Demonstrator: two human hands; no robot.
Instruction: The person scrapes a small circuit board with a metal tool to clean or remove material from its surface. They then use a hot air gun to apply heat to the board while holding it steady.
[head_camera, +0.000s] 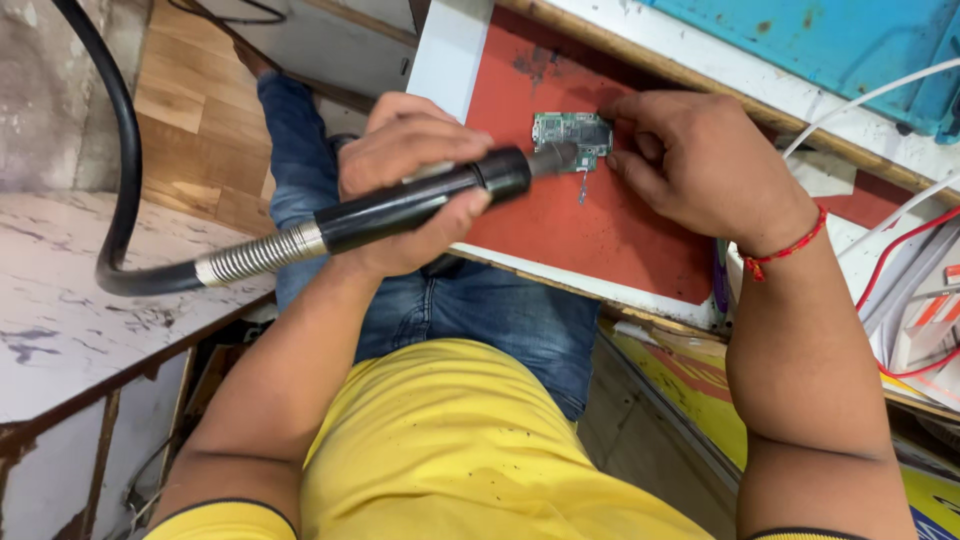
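The left hand (405, 180) is wrapped tight around the black handle of a hot-air rework tool (420, 200), fingers curled over the top and thumb underneath, so the grip is fully clamped on the barrel. The forearm comes up from the near left, wrist bent slightly so the tool lies almost level, pointing right. Its metal nozzle (553, 158) reaches over the left part of a small green circuit board (572, 137); whether it touches the board cannot be told. Behind the hand, a ribbed metal collar joins the handle to a thick black hose (125, 170) that loops away to the far left.

The right hand (690, 160) rests at the right edge of the board, fingers bent and drawn together, fingertips pressing on the board's right side and top corner, pinning it. The forearm runs down the right side, with a red thread bracelet (790, 245) at the wrist.

The board lies flat on a red work mat (610, 230), near its far middle, with a tiny metal piece (582, 188) just near of it. White and red cables (890, 260) lie at the right.
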